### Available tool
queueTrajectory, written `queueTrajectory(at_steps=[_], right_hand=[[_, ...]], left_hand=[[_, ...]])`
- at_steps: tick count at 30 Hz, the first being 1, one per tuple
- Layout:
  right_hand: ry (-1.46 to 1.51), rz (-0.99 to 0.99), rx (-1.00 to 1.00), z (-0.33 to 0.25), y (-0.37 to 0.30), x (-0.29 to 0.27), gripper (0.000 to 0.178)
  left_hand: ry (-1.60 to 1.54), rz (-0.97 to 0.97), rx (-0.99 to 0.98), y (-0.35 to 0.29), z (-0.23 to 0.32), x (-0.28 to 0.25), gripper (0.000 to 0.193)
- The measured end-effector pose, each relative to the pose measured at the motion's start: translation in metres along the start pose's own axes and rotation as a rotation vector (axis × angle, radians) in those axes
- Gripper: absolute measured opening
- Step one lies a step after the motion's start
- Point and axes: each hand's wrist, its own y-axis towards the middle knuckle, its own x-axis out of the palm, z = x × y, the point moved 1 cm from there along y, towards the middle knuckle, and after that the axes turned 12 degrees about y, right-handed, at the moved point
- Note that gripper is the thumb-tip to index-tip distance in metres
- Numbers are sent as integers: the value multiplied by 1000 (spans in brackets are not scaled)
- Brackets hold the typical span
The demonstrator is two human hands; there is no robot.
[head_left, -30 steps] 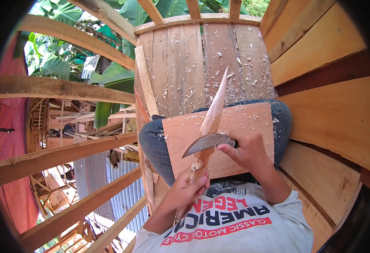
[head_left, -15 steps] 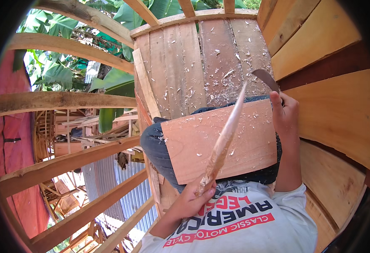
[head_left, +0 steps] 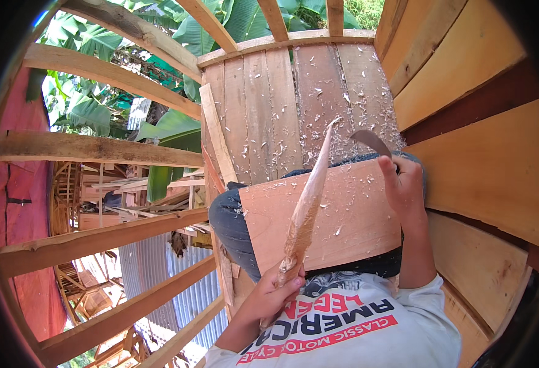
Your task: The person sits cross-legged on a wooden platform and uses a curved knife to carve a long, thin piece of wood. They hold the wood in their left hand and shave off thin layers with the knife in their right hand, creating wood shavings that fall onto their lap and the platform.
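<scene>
My left hand (head_left: pixel 275 289) is closed round the thick lower end of a long, pale wooden stick (head_left: pixel 307 211), whittled to a point at its far end. The stick slants up and away over a flat wooden board (head_left: pixel 358 214) lying across my lap, with a curled shaving at its tip. In my right hand (head_left: pixel 402 181), raised at the board's right edge, is a knife with a dark curved blade (head_left: pixel 372 141). Its handle is hidden in my fist, and my thumb points up along it. The blade is apart from the stick, right of its tip.
Wood shavings litter the plank floor (head_left: pixel 254 116) ahead of me and dot the board. Wooden slats (head_left: pixel 97 149) form an open railing at the left, with leaves and metal sheets beyond. A wall of wide planks (head_left: pixel 484 159) stands close on the right. A loose wood strip (head_left: pixel 216 132) leans at the left edge.
The stick has shifted left and tilted more upright, and my left hand has moved slightly left. My right hand with the knife has moved left and a little down.
</scene>
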Motion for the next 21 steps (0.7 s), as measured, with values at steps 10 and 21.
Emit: queueTrajectory(at_steps=[10, 21], right_hand=[[-34, -138, -330, -51, -33, 27, 53], [31, -172, -444, -82, -39, 14, 53]], left_hand=[[724, 267, 296, 8, 50, 3, 20], [577, 294, 400, -13, 44, -5, 15]])
